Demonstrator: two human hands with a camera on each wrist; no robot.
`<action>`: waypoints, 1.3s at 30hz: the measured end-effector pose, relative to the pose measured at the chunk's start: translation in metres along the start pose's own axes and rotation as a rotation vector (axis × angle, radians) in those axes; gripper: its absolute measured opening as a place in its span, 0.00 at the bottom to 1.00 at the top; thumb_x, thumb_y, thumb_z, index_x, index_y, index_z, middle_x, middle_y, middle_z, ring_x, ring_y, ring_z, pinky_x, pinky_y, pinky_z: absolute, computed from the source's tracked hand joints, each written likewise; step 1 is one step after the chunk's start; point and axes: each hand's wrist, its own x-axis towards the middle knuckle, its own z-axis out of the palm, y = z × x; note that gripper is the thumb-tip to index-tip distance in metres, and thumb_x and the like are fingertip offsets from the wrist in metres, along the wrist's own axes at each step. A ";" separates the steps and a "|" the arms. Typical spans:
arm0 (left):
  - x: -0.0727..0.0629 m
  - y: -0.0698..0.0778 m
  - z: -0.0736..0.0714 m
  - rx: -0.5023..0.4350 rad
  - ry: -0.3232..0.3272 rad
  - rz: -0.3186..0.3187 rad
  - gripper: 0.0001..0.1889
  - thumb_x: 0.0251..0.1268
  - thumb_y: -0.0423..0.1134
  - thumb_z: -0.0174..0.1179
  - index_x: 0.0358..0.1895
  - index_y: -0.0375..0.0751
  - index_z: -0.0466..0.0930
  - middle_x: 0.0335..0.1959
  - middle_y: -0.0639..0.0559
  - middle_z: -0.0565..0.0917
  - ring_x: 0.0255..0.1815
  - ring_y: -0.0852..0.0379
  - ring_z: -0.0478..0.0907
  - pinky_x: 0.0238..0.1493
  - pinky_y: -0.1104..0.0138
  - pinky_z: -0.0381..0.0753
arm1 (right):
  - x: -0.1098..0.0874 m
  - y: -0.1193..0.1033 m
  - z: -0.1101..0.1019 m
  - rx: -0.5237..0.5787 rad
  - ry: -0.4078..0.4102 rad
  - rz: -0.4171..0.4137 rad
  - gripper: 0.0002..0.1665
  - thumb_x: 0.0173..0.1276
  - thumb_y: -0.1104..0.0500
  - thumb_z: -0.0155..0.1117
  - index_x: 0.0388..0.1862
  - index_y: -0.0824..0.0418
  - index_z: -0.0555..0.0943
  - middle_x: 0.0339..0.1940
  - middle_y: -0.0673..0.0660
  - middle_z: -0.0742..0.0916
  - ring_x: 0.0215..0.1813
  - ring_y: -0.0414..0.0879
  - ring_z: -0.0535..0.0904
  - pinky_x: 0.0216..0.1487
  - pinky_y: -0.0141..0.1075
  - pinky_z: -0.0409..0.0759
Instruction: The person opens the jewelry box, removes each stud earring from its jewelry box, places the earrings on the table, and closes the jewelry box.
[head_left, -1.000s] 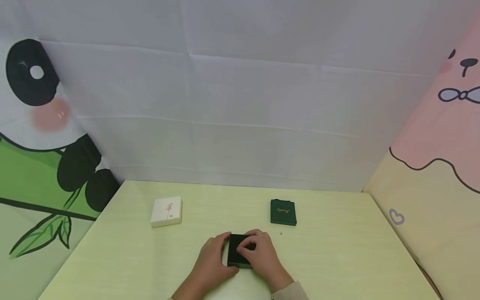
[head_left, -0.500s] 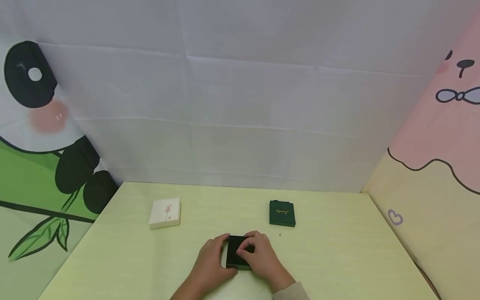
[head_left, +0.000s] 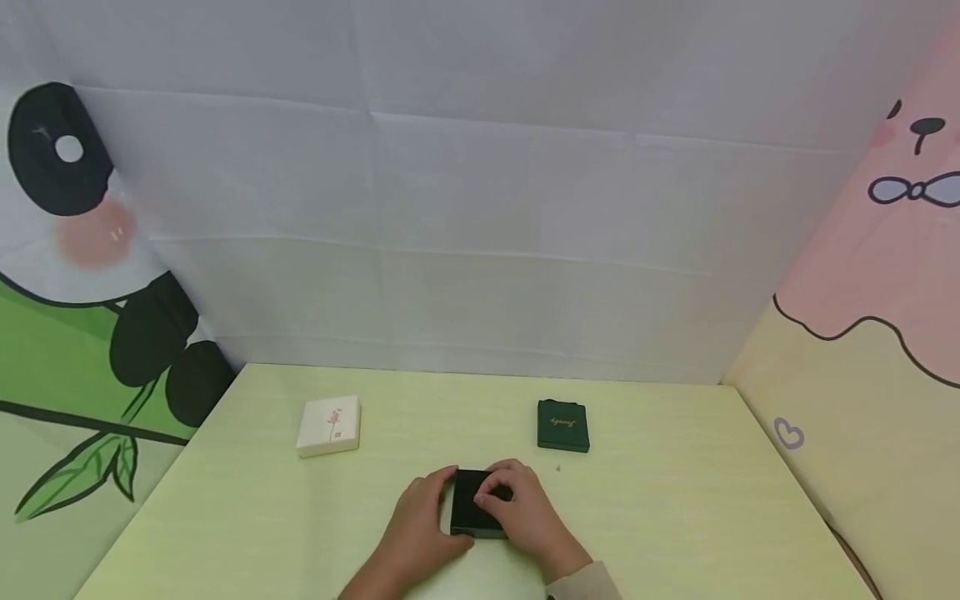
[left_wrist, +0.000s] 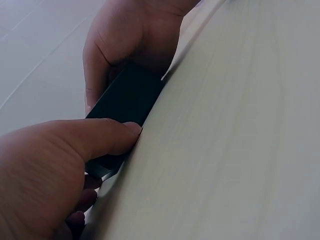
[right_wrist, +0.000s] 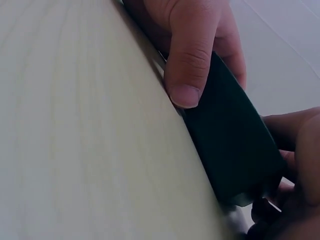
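My left hand point(head_left: 423, 521) grips the left side of a small dark green box point(head_left: 467, 504) with a black top or inside, near the table's front edge. In the left wrist view its thumb lies along the wall of the box point(left_wrist: 127, 97). From the right, my right hand point(head_left: 528, 517) reaches over the same box. Its thumb and index fingertips meet above the black area, and whether anything small is between them is hidden. Its other fingers are near the box's far right corner. The right wrist view shows the box point(right_wrist: 230, 145) between both hands.
A white square box point(head_left: 328, 427) with a pink flower print stands at the back left of the pale yellow table point(head_left: 675, 500). A flat dark green piece point(head_left: 562, 427) with gold lettering lies back right, and a tiny speck point(head_left: 558, 468) in front of it.
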 end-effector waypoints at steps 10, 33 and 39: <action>0.001 -0.002 0.001 0.004 -0.005 0.013 0.51 0.41 0.51 0.82 0.73 0.41 0.69 0.59 0.50 0.79 0.56 0.52 0.73 0.58 0.49 0.74 | -0.001 -0.005 -0.006 0.068 0.001 -0.016 0.07 0.71 0.55 0.70 0.32 0.52 0.85 0.56 0.52 0.81 0.63 0.55 0.74 0.66 0.59 0.67; 0.001 -0.004 0.002 -0.014 -0.019 -0.003 0.51 0.40 0.51 0.82 0.73 0.43 0.69 0.59 0.53 0.79 0.55 0.54 0.71 0.58 0.50 0.74 | -0.002 -0.001 -0.022 -0.002 0.080 -0.010 0.07 0.73 0.55 0.68 0.32 0.50 0.84 0.55 0.54 0.83 0.59 0.51 0.76 0.58 0.49 0.72; 0.002 -0.006 0.003 -0.025 -0.016 -0.006 0.51 0.40 0.51 0.82 0.73 0.45 0.68 0.60 0.52 0.78 0.55 0.54 0.71 0.57 0.50 0.74 | 0.002 0.007 -0.030 -0.053 0.157 -0.018 0.07 0.72 0.57 0.69 0.32 0.51 0.85 0.53 0.54 0.83 0.56 0.50 0.77 0.55 0.47 0.73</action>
